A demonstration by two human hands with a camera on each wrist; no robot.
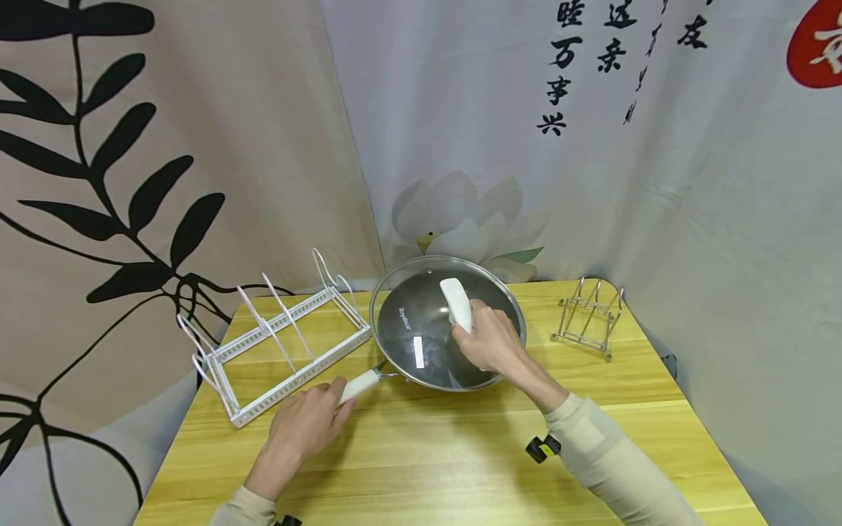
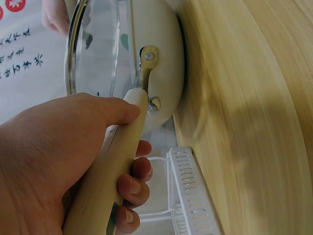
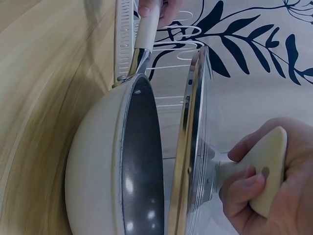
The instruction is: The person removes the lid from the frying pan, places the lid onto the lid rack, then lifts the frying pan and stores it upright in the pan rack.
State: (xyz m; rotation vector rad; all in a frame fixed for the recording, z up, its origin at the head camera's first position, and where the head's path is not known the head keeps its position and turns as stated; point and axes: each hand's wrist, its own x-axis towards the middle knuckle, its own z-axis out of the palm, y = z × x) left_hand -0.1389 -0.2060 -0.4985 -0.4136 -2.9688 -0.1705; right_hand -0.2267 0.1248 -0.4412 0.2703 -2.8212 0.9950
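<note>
A cream pan with a dark inside sits on the wooden table. My left hand grips its pale handle, thumb along the top and fingers curled beneath in the left wrist view. My right hand holds the cream knob of a glass lid. In the right wrist view, fingers wrap round that knob, and a gap shows between the lid's rim and the pan's. From the head view the lid covers the pan, hiding most of its body.
A white slotted rack with upright wire dividers lies left of the pan. At the right back stands a small metal wire rack. Printed curtains hang behind the wooden table.
</note>
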